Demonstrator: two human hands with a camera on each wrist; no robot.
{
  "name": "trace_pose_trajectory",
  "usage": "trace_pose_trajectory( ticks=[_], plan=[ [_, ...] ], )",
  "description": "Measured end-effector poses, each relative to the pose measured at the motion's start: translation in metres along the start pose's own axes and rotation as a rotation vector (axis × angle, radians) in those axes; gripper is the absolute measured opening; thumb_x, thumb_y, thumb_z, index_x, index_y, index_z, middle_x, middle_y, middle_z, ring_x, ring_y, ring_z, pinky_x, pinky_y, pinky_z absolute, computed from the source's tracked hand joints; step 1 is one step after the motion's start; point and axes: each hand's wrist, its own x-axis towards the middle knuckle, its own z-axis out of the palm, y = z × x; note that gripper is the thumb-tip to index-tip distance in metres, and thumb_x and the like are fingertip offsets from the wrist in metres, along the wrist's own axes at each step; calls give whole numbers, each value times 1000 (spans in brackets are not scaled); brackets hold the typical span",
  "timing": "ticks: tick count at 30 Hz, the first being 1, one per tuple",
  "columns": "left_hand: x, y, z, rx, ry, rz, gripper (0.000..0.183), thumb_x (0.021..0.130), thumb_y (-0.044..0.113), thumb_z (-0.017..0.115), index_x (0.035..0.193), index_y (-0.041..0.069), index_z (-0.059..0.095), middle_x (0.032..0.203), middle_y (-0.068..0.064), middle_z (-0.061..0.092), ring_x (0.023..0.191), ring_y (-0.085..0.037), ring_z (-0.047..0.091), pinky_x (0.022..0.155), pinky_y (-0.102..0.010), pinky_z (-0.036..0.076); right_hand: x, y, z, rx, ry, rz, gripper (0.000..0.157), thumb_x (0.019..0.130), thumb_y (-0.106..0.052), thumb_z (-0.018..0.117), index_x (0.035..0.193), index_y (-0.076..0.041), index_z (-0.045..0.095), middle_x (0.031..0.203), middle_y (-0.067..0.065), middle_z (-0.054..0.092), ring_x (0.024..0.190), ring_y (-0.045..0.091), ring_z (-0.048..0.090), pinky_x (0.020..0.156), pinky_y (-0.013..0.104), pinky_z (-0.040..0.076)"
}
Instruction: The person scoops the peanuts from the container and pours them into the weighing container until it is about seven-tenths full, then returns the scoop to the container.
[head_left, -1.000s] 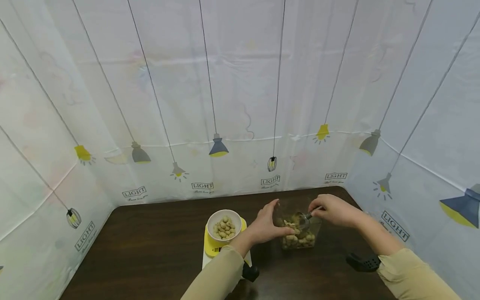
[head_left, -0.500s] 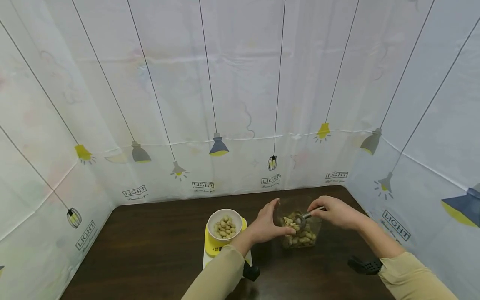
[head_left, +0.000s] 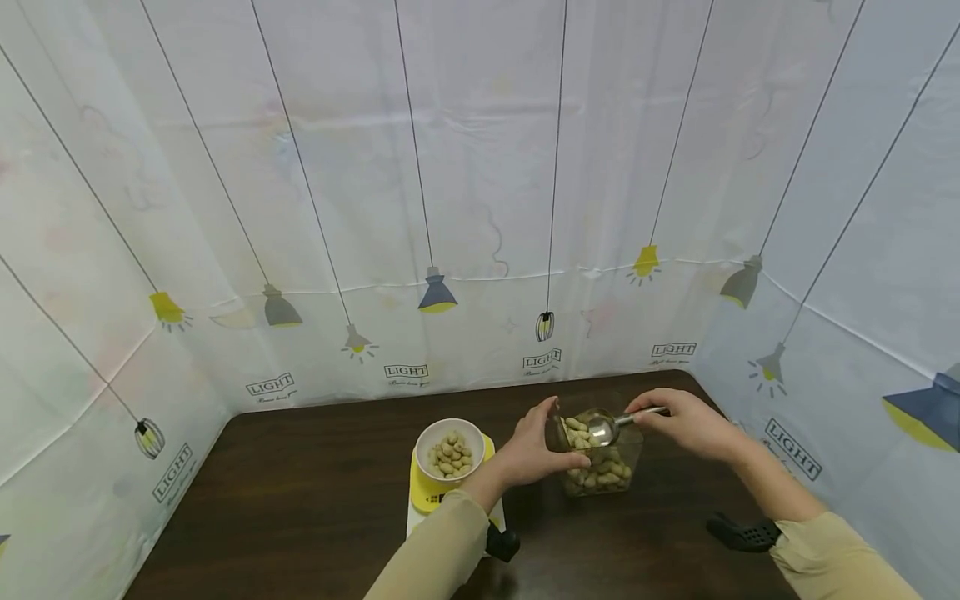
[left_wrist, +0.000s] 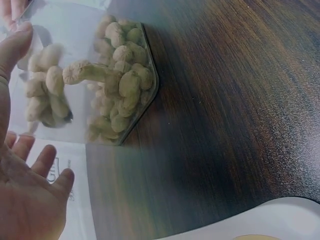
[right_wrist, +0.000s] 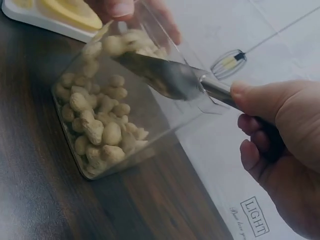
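Observation:
My right hand [head_left: 686, 425] grips the handle of a metal scoop [head_left: 604, 430], thumb along its top. In the right wrist view, the scoop's bowl sits at the mouth of a clear plastic container [right_wrist: 160, 120], with a heap of peanuts [right_wrist: 132, 41] at its far end. More peanuts [right_wrist: 102, 130] fill the container's lower part. My left hand [head_left: 528, 450] holds the container's left side, thumb on the near wall and fingers at the far side. Left of it, a white bowl [head_left: 420, 454] holding peanuts [head_left: 450, 457] stands on a yellow and white kitchen scale [head_left: 422, 498].
A dark wooden table [head_left: 315, 492] carries everything. White curtains [head_left: 480, 183] printed with lamps enclose its back and sides. Black wrist-worn pieces show under the left forearm and by the right sleeve [head_left: 832, 550].
The scoop has risen out of the peanuts toward the container's rim and shifted slightly right with my right hand. My left hand stays on the container.

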Motion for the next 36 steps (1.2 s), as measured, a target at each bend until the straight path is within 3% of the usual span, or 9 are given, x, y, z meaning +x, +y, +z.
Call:
trace_pose_trajectory(
  ticks=[8, 16, 36],
  plan=[
    [-1, 0, -1, 4, 7, 12, 108, 85, 58, 79, 166, 24, 15, 163, 4, 28, 149, -27, 28, 112, -55, 35, -7, 7, -9, 72, -16, 16, 24, 103, -31, 64, 117, -15, 73, 119, 6, 68, 102, 21, 64, 80, 40, 51],
    [-3, 2, -2, 3, 3, 11, 107, 86, 54, 80, 165, 26, 14, 163, 4, 28, 147, -24, 32, 111, -53, 37, -15, 13, -13, 122, -30, 65, 28, 105, -35, 61, 122, -15, 71, 131, 13, 62, 113, 30, 61, 86, 46, 51],
    [-4, 2, -2, 8, -2, 4, 108, 85, 60, 77, 166, 26, 15, 164, 3, 26, 150, -26, 26, 112, -55, 34, -16, 16, -14, 155, -33, 94, 33, 105, -35, 60, 126, -11, 70, 137, 17, 58, 119, 37, 58, 90, 51, 51]
  ],
)
